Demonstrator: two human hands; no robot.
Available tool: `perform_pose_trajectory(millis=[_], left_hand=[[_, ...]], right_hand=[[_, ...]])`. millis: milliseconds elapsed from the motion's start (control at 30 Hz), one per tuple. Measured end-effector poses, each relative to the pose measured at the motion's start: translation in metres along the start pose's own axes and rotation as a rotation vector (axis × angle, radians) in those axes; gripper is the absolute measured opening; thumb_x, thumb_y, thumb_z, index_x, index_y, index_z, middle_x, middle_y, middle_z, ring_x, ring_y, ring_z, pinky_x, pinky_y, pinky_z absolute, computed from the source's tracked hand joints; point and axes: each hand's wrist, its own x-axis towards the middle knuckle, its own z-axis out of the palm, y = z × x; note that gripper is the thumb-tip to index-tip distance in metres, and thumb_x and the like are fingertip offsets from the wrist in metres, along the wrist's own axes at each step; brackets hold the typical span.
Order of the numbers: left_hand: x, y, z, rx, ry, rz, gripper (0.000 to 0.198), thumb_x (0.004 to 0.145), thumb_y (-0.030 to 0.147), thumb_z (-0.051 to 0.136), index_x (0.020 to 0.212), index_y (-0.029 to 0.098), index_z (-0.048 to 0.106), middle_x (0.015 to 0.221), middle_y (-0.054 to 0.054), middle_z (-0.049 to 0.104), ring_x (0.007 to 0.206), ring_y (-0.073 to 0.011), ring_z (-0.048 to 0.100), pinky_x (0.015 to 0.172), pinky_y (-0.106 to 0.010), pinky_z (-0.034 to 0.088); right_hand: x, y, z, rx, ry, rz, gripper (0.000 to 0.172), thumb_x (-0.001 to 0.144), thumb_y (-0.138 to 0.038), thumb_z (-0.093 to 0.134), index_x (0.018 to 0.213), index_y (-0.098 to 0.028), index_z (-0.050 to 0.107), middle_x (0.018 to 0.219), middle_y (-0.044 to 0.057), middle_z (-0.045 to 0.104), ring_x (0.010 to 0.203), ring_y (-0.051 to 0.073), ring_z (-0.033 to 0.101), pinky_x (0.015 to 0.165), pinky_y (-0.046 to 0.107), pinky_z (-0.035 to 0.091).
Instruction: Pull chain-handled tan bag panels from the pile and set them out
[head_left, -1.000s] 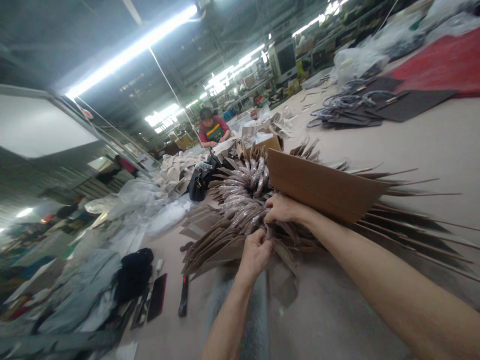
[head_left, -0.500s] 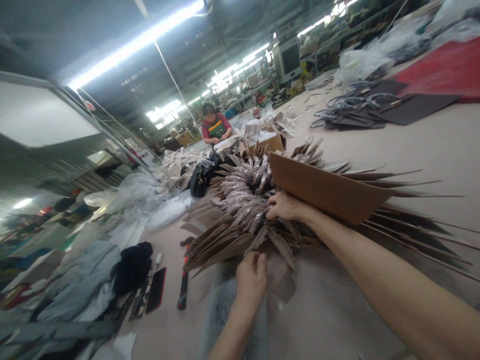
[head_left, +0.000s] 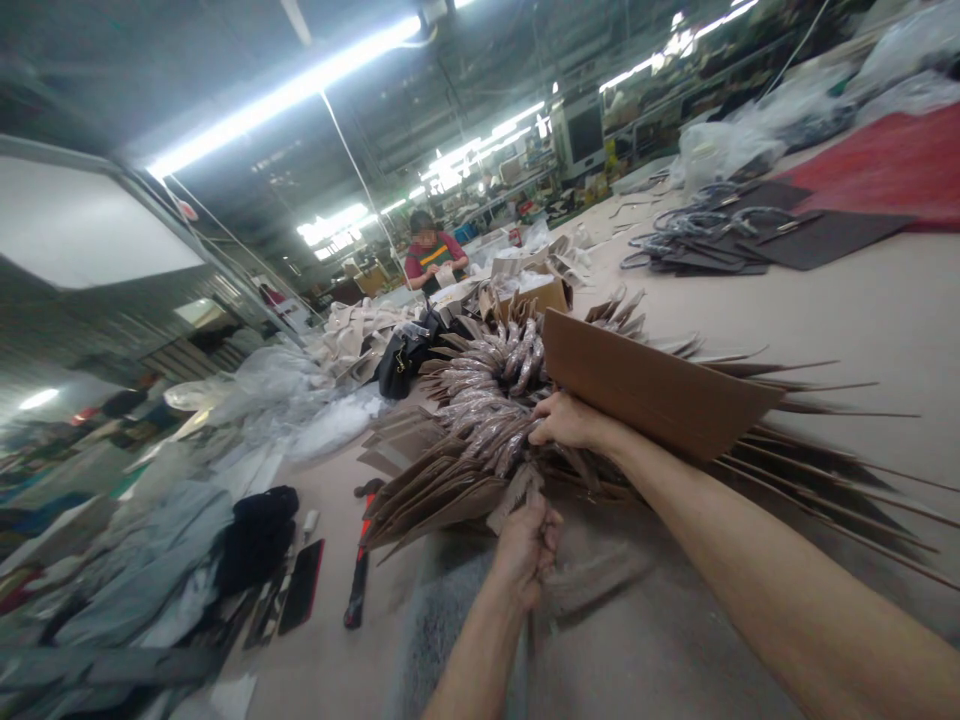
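1. The bare left hand (head_left: 529, 550) has its grip closed, fingers curled around a limp taupe strip (head_left: 519, 492) at the near edge of the fanned bundle; a blurred taupe length trails to its right.
2. The bare right hand (head_left: 566, 420) rests with bent fingers against a ring of brown handles wrapped in clear plastic (head_left: 480, 400); whether its grip pinches one, I cannot tell.
3. That ring lies on the pinkish-beige bench (head_left: 675, 620), thin brown flat pieces (head_left: 442, 490) fanning outward from it.
4. A broad, flat brown panel (head_left: 660, 385) stands tilted just above the right forearm.
5. Left of the fan lies a red-and-black hammer (head_left: 358, 570); beside it, a black rectangular slab with a red edge (head_left: 301, 588).
6. Beyond the ring are a black bag (head_left: 396, 368) and an open cardboard box (head_left: 551, 296).
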Motion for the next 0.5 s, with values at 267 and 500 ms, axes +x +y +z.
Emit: perform_pose_trajectory(millis=[267,500], left_hand=[[-0.054,0.021,-0.034,0.087,0.105,0.753,0.042,0.089,0.055,0.071,0.074,0.016,0.075,0.116,-0.009,0.063,0.108,-0.0213,0.061,0.09,-0.023,0.05],[-0.02,0.067,0.023,-0.274,0.054,0.9,0.037,0.082,0.053,0.079,0.094,0.018,0.075,0.107,-0.007,0.068,0.097,-0.0204,0.066,0.09,-0.03,0.054]], right_hand=[[-0.003,-0.005,-0.003,0.004,-0.006,0.02,0.025,0.066,-0.015,0.08,0.091,-0.013,0.08,0.066,-0.003,0.061,0.073,0.018,0.059,0.059,0.024,0.04],[-0.002,-0.005,-0.001,0.01,0.007,0.038,0.025,0.063,-0.013,0.077,0.088,-0.014,0.08,0.066,-0.003,0.062,0.072,0.017,0.059,0.058,0.022,0.04]])
